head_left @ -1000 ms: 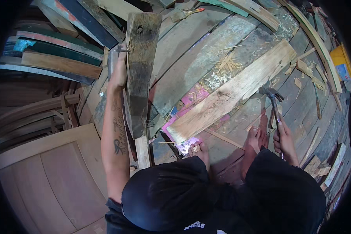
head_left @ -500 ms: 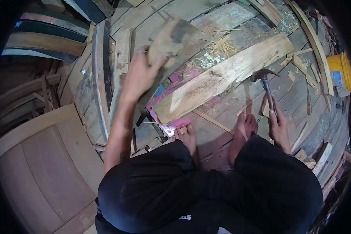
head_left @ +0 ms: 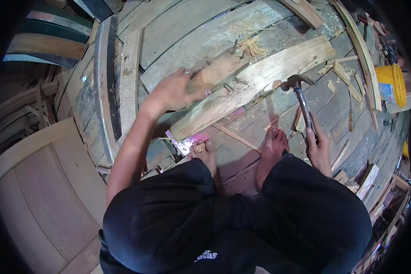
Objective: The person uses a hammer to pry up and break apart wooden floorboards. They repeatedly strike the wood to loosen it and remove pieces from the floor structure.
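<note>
My left hand (head_left: pixel 171 93) grips the near end of a short wooden block (head_left: pixel 221 71), thumb along one side and fingers over the other. Dark nail-like pins stick up from this block. It lies along the left side of a long pale plank (head_left: pixel 278 68), partly over its edge as far as I can tell. My right hand (head_left: pixel 318 148) is closed around the handle of a claw hammer (head_left: pixel 300 93). The hammer's head is raised near the plank's right side, apart from the block.
Wood splinters (head_left: pixel 255 48) and offcuts (head_left: pixel 342 75) litter the plank floor. A chisel-like tool (head_left: pixel 351 118) and a yellow bucket (head_left: pixel 392 84) are on the right. My bare feet (head_left: pixel 274 146) rest near the plank. A panelled wooden door (head_left: pixel 50 192) lies at left, beside upright boards (head_left: pixel 130 73).
My left hand has lowered the block from a tilted, raised position and moved it right, against the plank. The hammer stays in my right hand. The whole view has shifted slightly.
</note>
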`<state>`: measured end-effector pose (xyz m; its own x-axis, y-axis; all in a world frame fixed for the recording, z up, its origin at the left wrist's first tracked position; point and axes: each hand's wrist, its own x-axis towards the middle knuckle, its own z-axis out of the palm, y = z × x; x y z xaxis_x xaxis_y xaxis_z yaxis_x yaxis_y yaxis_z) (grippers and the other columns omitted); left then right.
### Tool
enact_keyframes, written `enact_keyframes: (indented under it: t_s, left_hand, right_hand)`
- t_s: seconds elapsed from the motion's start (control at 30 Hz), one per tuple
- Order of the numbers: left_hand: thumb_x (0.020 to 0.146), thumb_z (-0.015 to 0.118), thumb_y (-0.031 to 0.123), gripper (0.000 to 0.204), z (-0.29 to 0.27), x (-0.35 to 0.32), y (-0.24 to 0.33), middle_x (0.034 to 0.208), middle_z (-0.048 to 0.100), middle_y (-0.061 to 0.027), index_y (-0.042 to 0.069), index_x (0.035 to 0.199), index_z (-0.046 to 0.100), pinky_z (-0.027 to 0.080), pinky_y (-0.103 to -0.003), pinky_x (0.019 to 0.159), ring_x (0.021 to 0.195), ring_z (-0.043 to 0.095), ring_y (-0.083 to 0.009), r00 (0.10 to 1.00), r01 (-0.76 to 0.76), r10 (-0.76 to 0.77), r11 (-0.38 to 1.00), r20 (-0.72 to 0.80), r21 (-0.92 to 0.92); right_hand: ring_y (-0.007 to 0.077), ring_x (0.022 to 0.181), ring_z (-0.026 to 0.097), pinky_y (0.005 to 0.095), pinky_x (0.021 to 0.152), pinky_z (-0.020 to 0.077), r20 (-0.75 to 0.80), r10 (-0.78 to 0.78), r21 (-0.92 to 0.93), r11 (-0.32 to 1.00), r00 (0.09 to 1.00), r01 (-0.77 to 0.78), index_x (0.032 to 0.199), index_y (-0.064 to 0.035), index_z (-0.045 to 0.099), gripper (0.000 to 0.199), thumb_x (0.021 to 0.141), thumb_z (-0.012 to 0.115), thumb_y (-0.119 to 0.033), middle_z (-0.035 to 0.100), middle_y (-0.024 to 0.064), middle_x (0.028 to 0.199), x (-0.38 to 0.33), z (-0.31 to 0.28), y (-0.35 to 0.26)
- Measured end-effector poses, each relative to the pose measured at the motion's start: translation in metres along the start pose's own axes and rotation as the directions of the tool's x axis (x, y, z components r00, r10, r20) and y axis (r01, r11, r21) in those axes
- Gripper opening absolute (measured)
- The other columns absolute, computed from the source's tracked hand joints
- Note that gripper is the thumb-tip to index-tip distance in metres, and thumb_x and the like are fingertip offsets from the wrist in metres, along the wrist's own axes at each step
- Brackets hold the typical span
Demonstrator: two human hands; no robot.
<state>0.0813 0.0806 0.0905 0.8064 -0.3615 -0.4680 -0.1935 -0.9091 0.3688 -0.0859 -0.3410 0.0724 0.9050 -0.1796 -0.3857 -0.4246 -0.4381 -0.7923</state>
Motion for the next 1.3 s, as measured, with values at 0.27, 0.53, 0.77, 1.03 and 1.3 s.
enact_keyframes:
  t_s: [0.27, 0.53, 0.77, 1.03, 1.3]
  left_hand:
    - [0.081, 0.091, 0.042, 0.106, 0.004, -0.093, -0.036, 0.148, 0.056, -0.0282, 0.020, 0.168, 0.034, 0.052, -0.050, 0.108, 0.131, 0.061, -0.0453, 0.989, 0.059, -0.052, 0.997, -0.138, 0.051]
    - [0.090, 0.082, 0.042, 0.098, 0.035, -0.123, -0.025, 0.120, 0.067, -0.0238, 0.022, 0.170, 0.030, 0.057, -0.052, 0.088, 0.102, 0.070, -0.0477, 0.918, 0.300, -0.294, 0.954, -0.266, -0.018]
    - [0.088, 0.083, 0.048, 0.101, 0.051, -0.146, -0.028, 0.115, 0.065, -0.0176, 0.024, 0.170, 0.029, 0.058, -0.053, 0.084, 0.097, 0.070, -0.0427, 0.877, 0.362, -0.352, 0.932, -0.326, -0.029]
    - [0.087, 0.082, 0.052, 0.103, 0.053, -0.151, -0.029, 0.121, 0.064, -0.0202, 0.026, 0.171, 0.026, 0.058, -0.054, 0.088, 0.105, 0.070, -0.0452, 0.873, 0.391, -0.384, 0.919, -0.300, -0.040]
    - [0.089, 0.080, 0.051, 0.103, 0.050, -0.156, -0.027, 0.121, 0.063, -0.0204, 0.029, 0.171, 0.023, 0.057, -0.054, 0.091, 0.108, 0.069, -0.0447, 0.876, 0.403, -0.386, 0.915, -0.289, 0.001]
  right_hand:
    - [0.0036, 0.066, 0.039, 0.0230, 0.058, 0.0329, -0.009, 0.042, 0.215, 0.976, 0.999, -0.039, 0.161, -0.0092, 0.051, 0.048, 0.113, 0.054, -0.018, 0.047, -0.0066, 0.079, 0.008, -0.004, -0.035]
    - [0.0197, 0.069, 0.056, 0.0389, 0.065, 0.0473, -0.054, -0.356, -0.257, 0.908, 0.933, 0.332, 0.154, -0.0086, 0.056, 0.050, 0.108, 0.064, -0.026, 0.063, 0.0041, 0.082, 0.072, 0.000, -0.016]
    - [0.0487, 0.120, 0.059, 0.0492, 0.102, 0.0484, 0.073, -0.607, -0.559, 0.632, 0.791, 0.537, 0.115, 0.0014, 0.064, 0.026, 0.101, 0.066, -0.020, 0.065, 0.0306, 0.121, 0.197, 0.004, -0.021]
    - [0.0471, 0.121, 0.055, 0.0508, 0.106, 0.0447, 0.311, -0.767, -0.508, 0.365, 0.561, 0.780, 0.124, 0.0006, 0.053, 0.035, 0.097, 0.067, -0.015, 0.060, 0.0253, 0.126, 0.261, 0.038, 0.002]
    - [0.0432, 0.138, 0.048, 0.0583, 0.113, 0.0380, 0.308, -0.406, -0.832, 0.323, 0.860, 0.450, 0.142, -0.0043, 0.054, 0.050, 0.098, 0.067, -0.025, 0.054, 0.0238, 0.145, 0.225, 0.033, 0.010]
